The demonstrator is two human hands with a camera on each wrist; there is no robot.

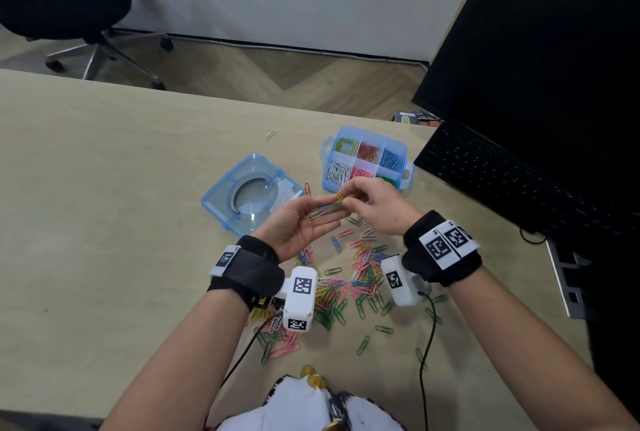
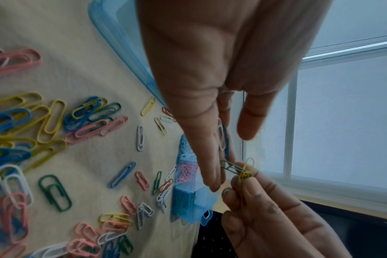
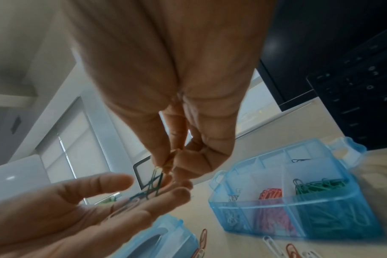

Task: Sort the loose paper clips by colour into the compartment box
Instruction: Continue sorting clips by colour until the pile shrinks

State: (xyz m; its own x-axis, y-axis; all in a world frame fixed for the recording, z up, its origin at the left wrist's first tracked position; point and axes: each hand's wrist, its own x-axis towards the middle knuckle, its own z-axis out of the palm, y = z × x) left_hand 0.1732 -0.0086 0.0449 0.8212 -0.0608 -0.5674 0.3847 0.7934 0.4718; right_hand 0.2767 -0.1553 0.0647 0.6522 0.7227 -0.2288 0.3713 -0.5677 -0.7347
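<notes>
Left hand (image 1: 304, 222): I am holding it palm up above the table (image 1: 104, 188), fingers straight and relaxed, a few paper clips (image 1: 320, 213) lying across them, one white and at least one dark green.

Right hand (image 1: 377, 207): I am pinching a yellow clip (image 2: 246, 170) between thumb and fingertips, right at the tips of my left fingers; it is tangled with a green clip (image 2: 231, 168).

Compartment box (image 1: 367, 158): blue, see-through, standing open just beyond my hands, with yellow, red, blue, white, pink and green clips each in their own compartment.

Lid (image 1: 251, 193): lying on the table to the left of the box.

Loose pile (image 1: 349, 288): mixed colours, spreading over the table beneath my wrists.

Keyboard (image 1: 519, 184): black, sitting to the right of the box.
</notes>
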